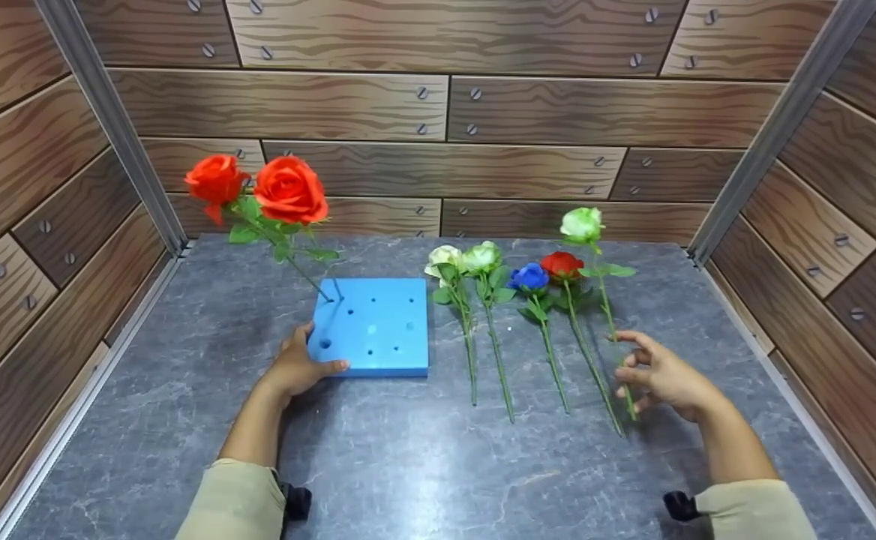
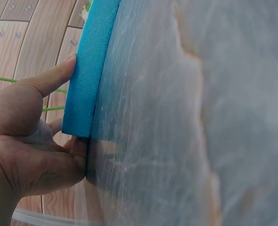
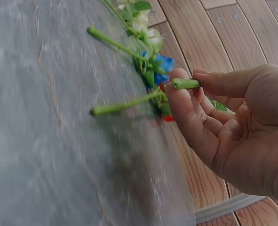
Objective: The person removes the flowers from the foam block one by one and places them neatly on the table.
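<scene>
Head view, near to far: two beige sleeves at the lower edge, each cut off by the frame, with a dark wrist mount partly hidden beneath.

Left hand (image 1: 297, 367): rests against the near-left corner of the square blue foam block with round holes (image 1: 372, 326); thumb lies on the block's top, other fingers tucked under or behind the edge, hidden in the head view. Left wrist view shows the thumb (image 2: 49, 77) on the top face and the remaining fingers curled against the block's side, so the hand grips the block.

Right hand (image 1: 659, 375): thumb and forefinger pinch the green stem of the pale green artificial rose (image 1: 582, 223); its stem end shows just past the fingertips (image 3: 181, 96) in the blurred right wrist view.

Left of those fingers, on the grey marbled tabletop (image 1: 408, 465): red rose (image 1: 562, 264), blue rose (image 1: 530, 277), two cream-white roses (image 1: 464, 258), lying side by side.

Beyond the left fingers: two orange-red roses (image 1: 269, 187) standing tilted in the block's far-left holes.
</scene>
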